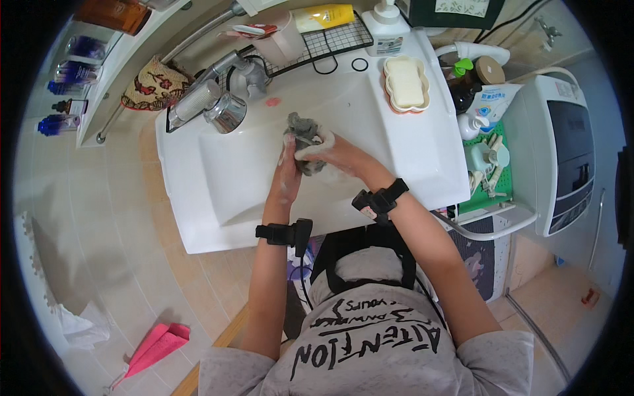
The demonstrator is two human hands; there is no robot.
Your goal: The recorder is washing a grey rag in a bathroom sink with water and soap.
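Note:
Over the basin of a white sink (218,198), both of my hands grip a crumpled grey cloth (302,127). My left hand (287,168) presses its left side, fingers pointing away from me. My right hand (332,151) wraps around it from the right, with white lather on the fingers. Parts of the cloth stick out above and below the hands; the palms are hidden. A chrome faucet (227,113) stands to the upper left of the hands. On the sink's right ledge, a pale bar of soap (407,86) lies in a scalloped soap dish (426,101).
Behind the basin, a black wire rack (342,39) holds a pink cup (280,42) and a yellow tube (324,17). Beside it stands a white pump bottle (387,29). A patterned cloth (156,86) hangs at left. Bottles crowd a green tray (500,190) at right.

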